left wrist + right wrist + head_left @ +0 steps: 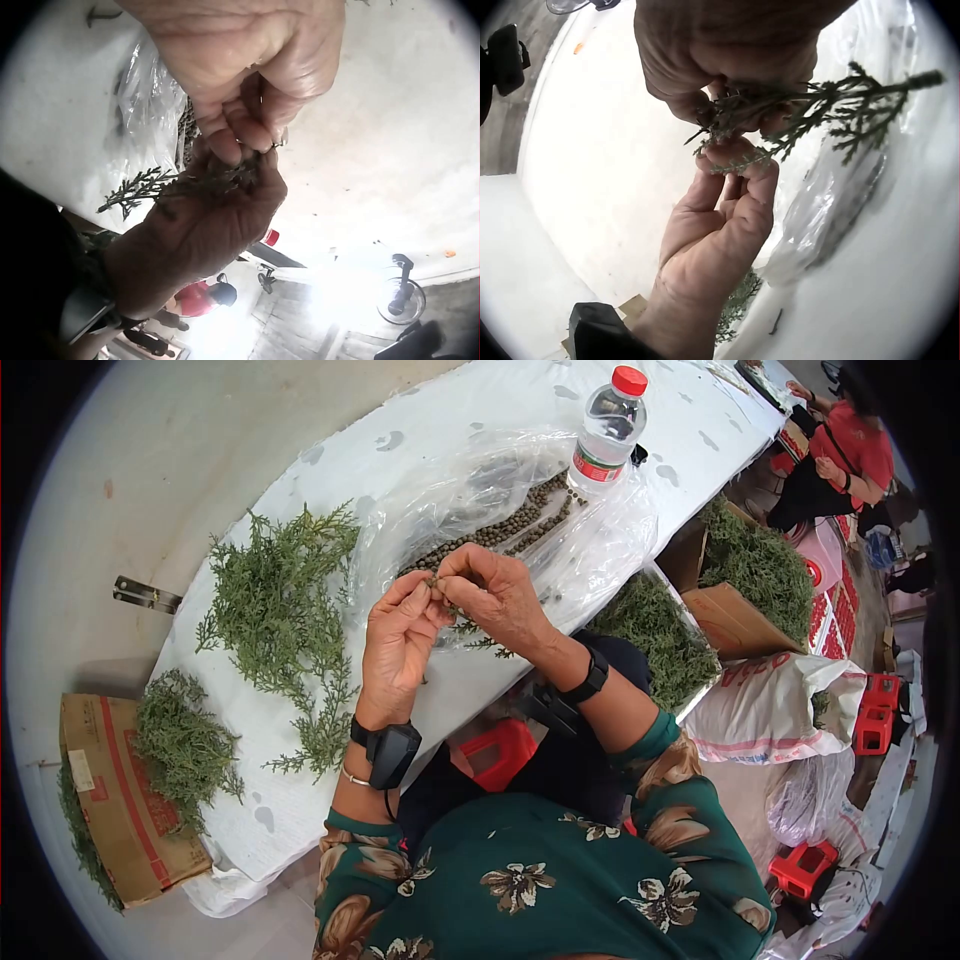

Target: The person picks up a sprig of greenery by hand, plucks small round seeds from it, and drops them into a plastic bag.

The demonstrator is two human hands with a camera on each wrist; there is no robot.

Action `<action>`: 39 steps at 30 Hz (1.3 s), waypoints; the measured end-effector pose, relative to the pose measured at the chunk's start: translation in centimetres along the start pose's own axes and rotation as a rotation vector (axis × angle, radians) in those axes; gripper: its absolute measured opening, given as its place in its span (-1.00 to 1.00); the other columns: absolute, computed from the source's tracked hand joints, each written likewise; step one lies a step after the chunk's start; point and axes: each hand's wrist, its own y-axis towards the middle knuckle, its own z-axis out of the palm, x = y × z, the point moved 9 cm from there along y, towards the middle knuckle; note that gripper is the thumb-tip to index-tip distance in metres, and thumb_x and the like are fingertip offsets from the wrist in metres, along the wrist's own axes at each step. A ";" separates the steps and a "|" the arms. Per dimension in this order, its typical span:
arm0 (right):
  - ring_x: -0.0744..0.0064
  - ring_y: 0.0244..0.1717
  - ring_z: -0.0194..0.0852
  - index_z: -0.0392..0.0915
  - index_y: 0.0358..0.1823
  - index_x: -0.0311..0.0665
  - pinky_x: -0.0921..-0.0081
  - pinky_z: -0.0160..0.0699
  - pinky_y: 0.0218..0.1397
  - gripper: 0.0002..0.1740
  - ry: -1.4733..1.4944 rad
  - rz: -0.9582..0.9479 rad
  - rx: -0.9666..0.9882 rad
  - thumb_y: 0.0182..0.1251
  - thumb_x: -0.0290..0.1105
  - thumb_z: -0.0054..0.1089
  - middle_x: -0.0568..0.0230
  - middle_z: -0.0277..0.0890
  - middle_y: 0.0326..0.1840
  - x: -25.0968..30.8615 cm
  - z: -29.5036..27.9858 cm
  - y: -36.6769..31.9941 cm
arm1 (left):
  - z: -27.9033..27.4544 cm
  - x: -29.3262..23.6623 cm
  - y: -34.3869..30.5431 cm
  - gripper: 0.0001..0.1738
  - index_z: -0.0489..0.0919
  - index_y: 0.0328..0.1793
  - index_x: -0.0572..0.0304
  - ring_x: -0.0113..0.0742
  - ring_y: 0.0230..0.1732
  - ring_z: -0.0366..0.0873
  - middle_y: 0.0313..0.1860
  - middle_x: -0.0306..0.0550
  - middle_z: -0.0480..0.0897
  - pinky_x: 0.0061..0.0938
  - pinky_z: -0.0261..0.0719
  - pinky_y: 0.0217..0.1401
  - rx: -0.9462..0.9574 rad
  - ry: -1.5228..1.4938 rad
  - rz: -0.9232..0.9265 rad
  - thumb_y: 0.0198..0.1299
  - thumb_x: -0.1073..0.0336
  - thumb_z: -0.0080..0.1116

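In the right wrist view, a green conifer-like sprig (840, 101) sticks out sideways from my right hand (500, 600), which holds it in curled fingers. From below, my left hand (398, 645) pinches at the sprig's leafy tip, thumb and fingertips right against the right hand's. The left wrist view shows the same sprig (142, 187) pointing away from the joined fingertips, whose grip hides its other end. Just beyond both hands, rows of small brown beads (490, 535) lie on a clear plastic bag (430, 495). A heap of green sprigs (270, 595) spreads left of the hands.
A red-capped water bottle (605, 435) stands on the white-covered table (330, 470). Another sprig pile (180, 735) lies by a cardboard box (120, 800) at the left. Boxes of greenery (755, 575) and a white sack (765, 705) stand right. A person in red (860, 455) is farther off.
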 end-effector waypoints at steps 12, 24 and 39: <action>0.72 -0.39 0.37 0.48 -0.36 -0.37 0.72 0.39 -0.31 -0.95 0.014 0.003 -0.034 0.21 -0.54 0.06 0.42 0.48 -0.45 -0.6 -0.2 0.1 | -0.2 0.0 0.1 -0.82 0.55 -0.07 0.32 -0.38 -0.33 0.50 -0.29 -0.07 0.60 -0.46 0.50 -0.22 -0.021 0.030 -0.003 0.27 0.42 0.02; 0.74 -0.41 0.35 0.47 -0.36 -0.37 0.72 0.39 -0.32 -0.96 -0.040 -0.006 -0.040 0.22 -0.54 0.06 0.44 0.47 -0.46 -0.7 -0.3 0.1 | -0.6 0.1 0.0 -0.84 0.56 -0.09 0.31 -0.37 -0.34 0.51 -0.30 -0.07 0.60 -0.45 0.50 -0.22 -0.083 0.038 -0.010 0.25 0.43 0.04; 0.77 -0.45 0.27 0.47 -0.37 -0.34 0.74 0.30 -0.40 -0.96 -0.068 -0.027 -0.038 0.22 -0.52 0.06 0.49 0.42 -0.51 -0.3 -0.1 -0.1 | -0.5 0.1 -0.1 -0.83 0.55 -0.09 0.35 -0.36 -0.36 0.52 -0.33 -0.06 0.59 -0.43 0.55 -0.24 -0.085 0.062 0.006 0.25 0.43 0.06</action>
